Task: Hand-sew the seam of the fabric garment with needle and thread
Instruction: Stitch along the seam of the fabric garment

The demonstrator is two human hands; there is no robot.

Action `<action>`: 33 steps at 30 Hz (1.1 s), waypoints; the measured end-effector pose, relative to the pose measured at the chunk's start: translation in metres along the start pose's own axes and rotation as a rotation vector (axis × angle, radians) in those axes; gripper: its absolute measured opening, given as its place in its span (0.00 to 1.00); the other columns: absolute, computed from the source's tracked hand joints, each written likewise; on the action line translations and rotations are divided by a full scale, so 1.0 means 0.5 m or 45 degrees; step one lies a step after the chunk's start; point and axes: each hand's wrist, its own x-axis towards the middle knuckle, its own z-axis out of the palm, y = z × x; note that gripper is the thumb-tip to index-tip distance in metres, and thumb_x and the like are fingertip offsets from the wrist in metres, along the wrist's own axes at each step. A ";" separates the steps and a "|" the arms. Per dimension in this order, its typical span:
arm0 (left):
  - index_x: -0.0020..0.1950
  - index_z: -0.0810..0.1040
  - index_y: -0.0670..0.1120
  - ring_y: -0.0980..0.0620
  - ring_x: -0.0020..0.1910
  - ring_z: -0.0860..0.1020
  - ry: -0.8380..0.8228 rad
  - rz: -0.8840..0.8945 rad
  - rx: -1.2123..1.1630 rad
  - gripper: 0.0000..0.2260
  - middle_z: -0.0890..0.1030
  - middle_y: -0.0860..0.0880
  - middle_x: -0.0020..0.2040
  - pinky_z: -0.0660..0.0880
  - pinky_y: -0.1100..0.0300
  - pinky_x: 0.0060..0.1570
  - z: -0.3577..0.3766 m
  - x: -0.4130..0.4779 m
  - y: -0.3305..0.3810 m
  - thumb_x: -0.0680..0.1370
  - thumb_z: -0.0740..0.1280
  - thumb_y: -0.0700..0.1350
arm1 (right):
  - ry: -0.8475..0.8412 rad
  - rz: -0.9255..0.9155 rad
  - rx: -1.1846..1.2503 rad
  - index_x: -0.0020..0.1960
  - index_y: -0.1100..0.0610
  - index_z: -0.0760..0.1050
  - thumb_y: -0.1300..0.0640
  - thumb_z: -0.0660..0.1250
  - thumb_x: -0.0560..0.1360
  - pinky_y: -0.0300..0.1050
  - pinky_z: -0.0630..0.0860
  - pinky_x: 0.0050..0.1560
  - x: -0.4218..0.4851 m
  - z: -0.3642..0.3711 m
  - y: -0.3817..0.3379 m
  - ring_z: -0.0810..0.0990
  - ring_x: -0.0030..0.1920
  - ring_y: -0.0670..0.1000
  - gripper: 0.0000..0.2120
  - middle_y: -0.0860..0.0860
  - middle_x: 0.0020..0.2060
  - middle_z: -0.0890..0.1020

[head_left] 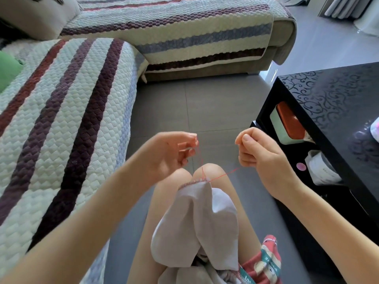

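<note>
Up at the fingertips, a thin red thread (222, 175) leaves the seam in two strands. One rises almost straight to the left hand (170, 149). The other slants off to the right and ends under the right hand (262, 154). The left hand's fingers are curled in close, with thumb and forefinger narrowed to a pinch on the upper end of the thread. A small greyish glint sits among them, too small to say whether it is the needle. The right hand's fingers are folded tight into the palm, and its thumb presses on the forefinger tip, holding its strand taut. Both hands hang above the knees, well apart from each other, and neither touches the cloth.

Below them the garment (194, 218) is a pale, whitish-lilac fabric draped over the person's bare knees (214, 171). It falls in soft folds down between the thighs toward the lap. Its far edge lies right at the knees, where the seam (192, 183) shows as a darker band crossed by a short row of small red stitches.

Nearer the lap, a red patterned cloth (264, 261) lies beside the right thigh. The floor (205, 103) is grey tile. To the left stands a sofa (71, 111) under a quilted cover with maroon, rust and blue stripes, with a green cushion (8, 68) at its edge. To the right is a glossy black table (332, 103) with a scroll pattern on top. A box with an orange lid (287, 121) sits on its lower shelf.
</note>
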 end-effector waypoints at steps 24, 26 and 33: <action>0.41 0.79 0.47 0.54 0.38 0.78 0.089 0.104 0.655 0.03 0.79 0.50 0.37 0.73 0.58 0.48 0.003 0.020 0.068 0.74 0.70 0.42 | -0.338 -0.243 0.076 0.57 0.56 0.72 0.64 0.57 0.77 0.45 0.62 0.35 0.015 0.059 -0.009 0.62 0.32 0.51 0.11 0.50 0.30 0.67; 0.46 0.79 0.46 0.52 0.44 0.80 0.064 0.049 0.675 0.09 0.80 0.47 0.43 0.76 0.52 0.55 -0.008 0.017 0.034 0.71 0.73 0.50 | -0.187 -0.219 0.075 0.46 0.60 0.74 0.61 0.60 0.76 0.42 0.65 0.35 0.016 0.050 -0.013 0.66 0.31 0.49 0.05 0.44 0.28 0.71; 0.41 0.82 0.45 0.52 0.37 0.71 -0.138 0.134 0.958 0.16 0.75 0.50 0.35 0.65 0.54 0.42 0.011 -0.019 -0.089 0.64 0.74 0.56 | -0.073 -0.194 0.041 0.41 0.58 0.79 0.58 0.66 0.75 0.41 0.77 0.41 0.015 0.005 -0.046 0.79 0.35 0.51 0.06 0.51 0.32 0.79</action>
